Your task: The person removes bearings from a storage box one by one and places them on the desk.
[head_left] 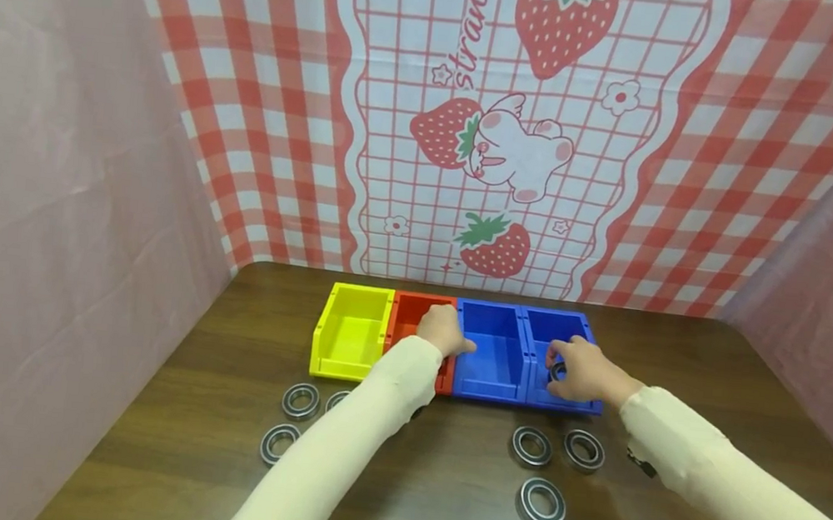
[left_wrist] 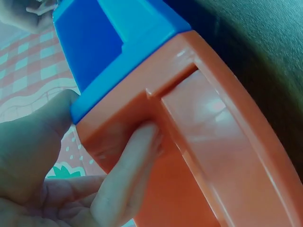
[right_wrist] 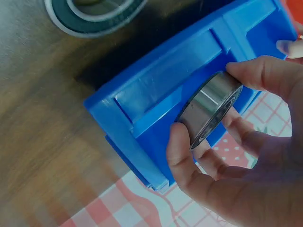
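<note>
My right hand [head_left: 585,372] holds a ball bearing [right_wrist: 210,106] on edge between thumb and fingers. In the head view that hand is over the far-right blue bin [head_left: 564,402]. My left hand [head_left: 443,330] is at the red bin [head_left: 423,302], with a finger [left_wrist: 130,175] inside against its wall. The left thumb [left_wrist: 59,111] lies on the other side of that wall, by the neighbouring blue bin [head_left: 490,357], so the wall is pinched between them. The left forearm hides part of the red bin in the head view.
A yellow bin [head_left: 351,340] ends the row on the left. Loose bearings lie on the wooden table [head_left: 424,495]: one group in front of the yellow bin [head_left: 301,401], partly behind the left sleeve, another before the right blue bin [head_left: 541,504]. A checked cloth [head_left: 287,114] hangs behind.
</note>
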Available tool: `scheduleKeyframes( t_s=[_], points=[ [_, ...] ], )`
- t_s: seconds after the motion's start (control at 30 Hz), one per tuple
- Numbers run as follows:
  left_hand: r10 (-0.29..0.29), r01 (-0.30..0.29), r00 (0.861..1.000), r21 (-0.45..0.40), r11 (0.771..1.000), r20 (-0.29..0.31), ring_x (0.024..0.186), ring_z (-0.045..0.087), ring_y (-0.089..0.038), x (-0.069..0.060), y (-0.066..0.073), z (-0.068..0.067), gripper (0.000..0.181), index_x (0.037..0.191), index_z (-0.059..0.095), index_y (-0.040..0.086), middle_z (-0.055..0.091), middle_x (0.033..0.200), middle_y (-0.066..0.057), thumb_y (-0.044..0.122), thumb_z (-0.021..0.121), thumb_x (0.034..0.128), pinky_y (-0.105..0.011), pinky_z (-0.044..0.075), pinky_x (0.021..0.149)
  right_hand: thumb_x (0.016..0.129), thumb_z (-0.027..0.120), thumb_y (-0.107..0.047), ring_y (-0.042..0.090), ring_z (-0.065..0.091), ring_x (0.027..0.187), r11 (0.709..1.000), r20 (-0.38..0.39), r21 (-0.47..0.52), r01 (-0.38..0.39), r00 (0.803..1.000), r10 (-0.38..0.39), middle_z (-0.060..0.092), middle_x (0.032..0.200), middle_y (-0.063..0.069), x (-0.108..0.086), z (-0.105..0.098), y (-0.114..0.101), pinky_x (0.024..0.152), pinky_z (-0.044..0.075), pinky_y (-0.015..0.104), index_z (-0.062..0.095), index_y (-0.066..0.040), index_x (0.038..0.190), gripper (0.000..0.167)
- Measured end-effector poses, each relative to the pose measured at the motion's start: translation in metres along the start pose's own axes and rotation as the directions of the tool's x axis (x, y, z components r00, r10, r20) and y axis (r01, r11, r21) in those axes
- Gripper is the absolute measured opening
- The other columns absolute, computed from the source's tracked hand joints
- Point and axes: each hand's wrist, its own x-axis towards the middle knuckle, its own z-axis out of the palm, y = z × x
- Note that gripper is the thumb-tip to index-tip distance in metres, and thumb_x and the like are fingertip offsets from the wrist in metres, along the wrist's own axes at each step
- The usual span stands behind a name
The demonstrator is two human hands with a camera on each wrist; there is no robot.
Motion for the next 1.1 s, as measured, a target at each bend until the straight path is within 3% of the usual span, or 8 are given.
scheduleKeyframes(
  t_s=[0.13,0.37,0.6,0.83,1.1],
  points=[
    [0.004,-0.004,1.0,-0.032,0.999,0.001,0.061,0.055,-0.017,-0.004,0.0,-0.002,0.034,0.095,0.065,-0.001,0.066,0.08,-0.01,0.025,0.079,0.079,-0.023,0.047,0.055,0.062,0.077,-0.014,0.018,0.044,0.071,1.0,-0.009,0.026,0.018,1.0,-0.018,0.052,0.075,0.007,-0.014,0.0,-0.001,0.058,0.036,0.028,0.058,-0.01,0.081,0.027],
    [0.009,-0.009,1.0,-0.023,1.0,0.002,0.059,0.053,-0.015,-0.004,-0.001,-0.002,0.033,0.093,0.065,0.0,0.064,0.079,-0.009,0.027,0.079,0.0792,-0.022,0.043,0.052,0.067,0.079,-0.012,0.015,0.044,0.07,0.998,0.057,0.068,0.013,0.998,-0.017,0.052,0.079,0.005,-0.041,-0.007,-0.009,0.055,0.036,0.024,0.059,-0.012,0.086,0.028],
    [0.008,-0.008,1.0,-0.032,0.999,-0.008,0.059,0.057,-0.016,-0.001,0.002,-0.006,0.035,0.098,0.065,0.0,0.068,0.082,-0.011,0.027,0.078,0.08,-0.022,0.048,0.051,0.064,0.079,-0.01,0.01,0.043,0.071,0.994,0.039,0.089,0.064,0.997,-0.067,0.051,0.078,0.0,-0.065,-0.009,-0.017,0.055,0.038,0.02,0.058,-0.015,0.084,0.029],
    [-0.005,0.004,1.0,-0.055,0.998,-0.018,0.065,0.06,-0.019,0.004,-0.003,-0.002,0.042,0.107,0.063,0.0,0.069,0.094,-0.012,0.027,0.079,0.079,-0.026,0.053,0.056,0.057,0.078,-0.007,0.005,0.043,0.072,0.983,-0.022,0.095,0.157,0.988,-0.155,0.049,0.078,-0.003,-0.085,0.007,-0.018,0.057,0.037,0.019,0.055,-0.017,0.081,0.035],
    [0.004,-0.004,1.0,-0.029,1.0,-0.012,0.061,0.06,-0.018,0.006,-0.006,0.004,0.036,0.095,0.066,-0.001,0.068,0.083,-0.011,0.027,0.079,0.0781,-0.025,0.052,0.054,0.052,0.077,-0.006,0.0,0.04,0.071,0.978,-0.038,0.109,0.176,0.984,-0.173,0.048,0.078,-0.007,-0.106,0.026,-0.02,0.056,0.037,0.018,0.054,-0.019,0.08,0.039]
  ],
)
